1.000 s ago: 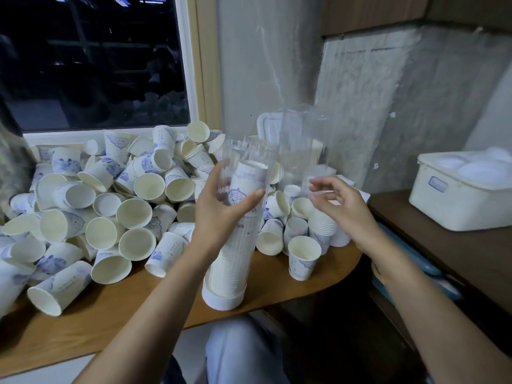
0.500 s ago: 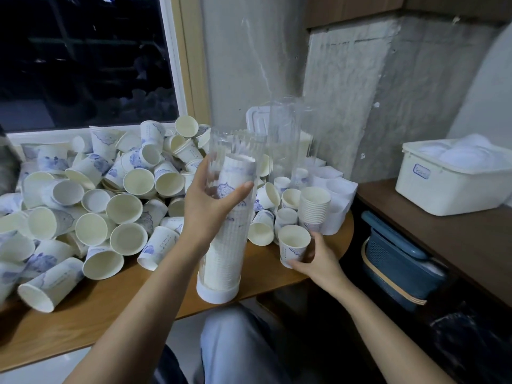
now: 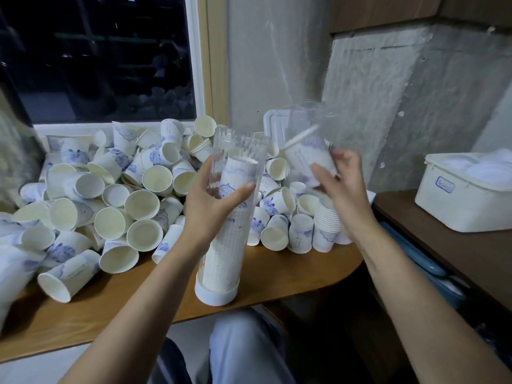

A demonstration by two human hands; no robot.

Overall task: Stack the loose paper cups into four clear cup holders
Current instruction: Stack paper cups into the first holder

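A tall clear cup holder (image 3: 234, 239) with a white base stands near the table's front edge, nearly full of stacked paper cups. My left hand (image 3: 213, 206) grips the holder around its upper part. My right hand (image 3: 336, 181) holds a single white paper cup with blue print (image 3: 307, 155), tilted, lifted beside the holder's open top. A large heap of loose paper cups (image 3: 110, 189) covers the table to the left and behind. More clear holders (image 3: 310, 117) stand at the back, hard to make out.
A short stack of nested cups (image 3: 328, 223) and several upright cups stand at the right of the wooden table (image 3: 291, 273). A white lidded box (image 3: 465, 195) sits on a dark shelf to the right. A window and concrete wall lie behind.
My right hand went down to an upright cup near the table's right edge, took it, and has lifted it up beside the holder's top. My left hand has kept its grip on the holder.
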